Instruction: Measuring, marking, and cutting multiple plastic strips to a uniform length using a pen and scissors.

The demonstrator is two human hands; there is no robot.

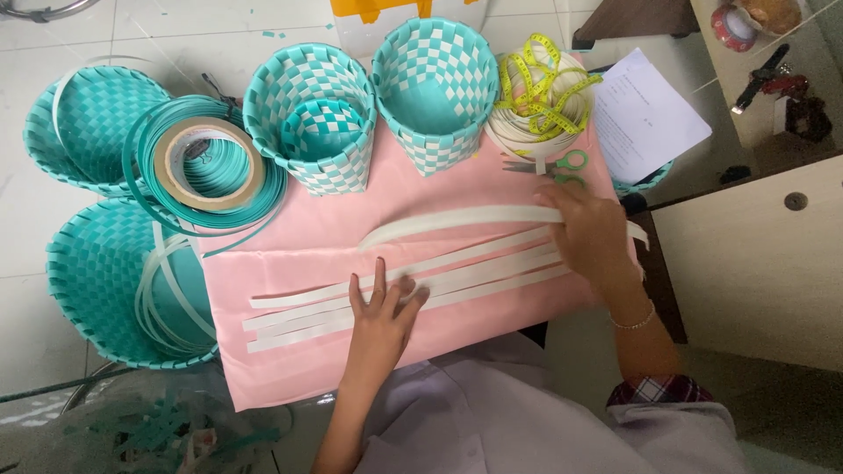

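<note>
White plastic strips [413,285] lie side by side across a pink cloth [290,351] that covers the surface, running from near left to far right. The left hand [382,312] lies flat on them near their middle, fingers spread, its grip wide and closed on nothing; pressing down this way seems meant to keep the slippery strips parallel and stop them sliding on the cloth. The right hand [590,233] rests on the strips' right ends, palm down with fingers bent over them; whether it pinches a strip or only presses cannot be told. One strip [457,218] arches up farther back, free of the others.

Just beyond the right hand lie green-handled scissors [562,164], within easy reach. A coil of white strip with a yellow measuring tape [544,83] on top sits behind them. Two teal-and-white woven baskets [338,118] stand along the far edge, clear of the strips. At the left are a roll of teal strip [206,162] with brown tape in it, and larger teal woven baskets [97,263] on the floor. A sheet of paper [654,114] lies at the far right.
</note>
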